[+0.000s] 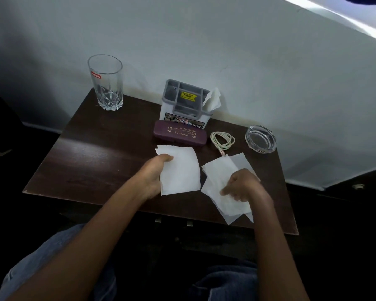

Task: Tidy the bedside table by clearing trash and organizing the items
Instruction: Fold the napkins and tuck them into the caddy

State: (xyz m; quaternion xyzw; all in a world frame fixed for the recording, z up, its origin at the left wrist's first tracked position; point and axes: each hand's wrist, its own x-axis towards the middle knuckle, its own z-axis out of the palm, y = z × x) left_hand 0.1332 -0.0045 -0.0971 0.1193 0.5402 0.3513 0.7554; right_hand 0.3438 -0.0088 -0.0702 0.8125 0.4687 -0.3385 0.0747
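A dark wooden bedside table (91,153) stands against a white wall. My left hand (153,175) holds a white tissue sheet (181,170) by its left edge, thumb on top. My right hand (244,185) rests with curled fingers on a loose pile of white tissues (217,170) near the table's front right. Behind them lie a purple spectacle case (179,135) and a coiled pale cable (223,140). A grey and white organizer box (186,105) at the wall has a tissue (213,101) sticking out of its right slot.
A tall clear glass (105,82) stands at the back left corner. A glass ashtray (261,139) sits at the back right. The left half of the table is bare wood. My knees in jeans are below the front edge.
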